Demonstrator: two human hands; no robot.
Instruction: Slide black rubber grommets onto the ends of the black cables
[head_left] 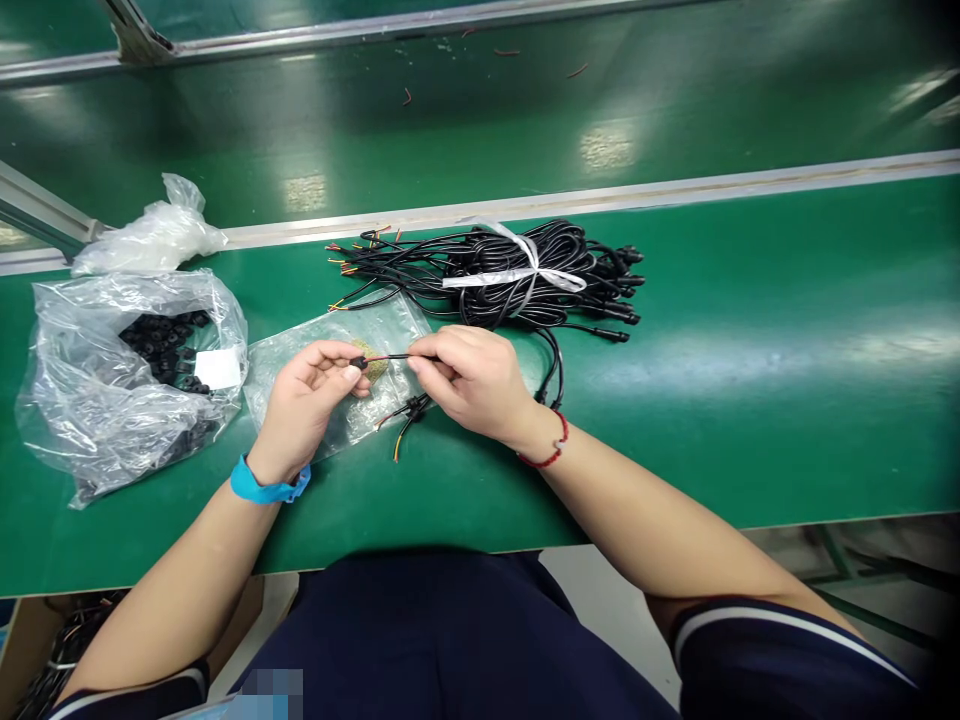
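Between the fingertips of my left hand (319,385) is a small black connector (358,363). My right hand (472,380) pinches a thin black cable (397,357), whose reddish wire end meets the connector; how far it goes in is hidden. Below my hands, a short cable with bared coloured wires and a black fitting (415,407) lies on the bench. Under my left hand rests a flat clear bag (341,325) with small yellowish pieces inside. Just beyond my hands lies a bundle of black cables (517,270), tied with a white strip.
On the left, an open plastic bag (90,370) holds many black fittings (161,345) and a white label (217,369). Behind it is a bag of whitish pieces (154,235). A metal rail (675,188) edges the green bench (750,400) at the back. Wire scraps lie beyond it.
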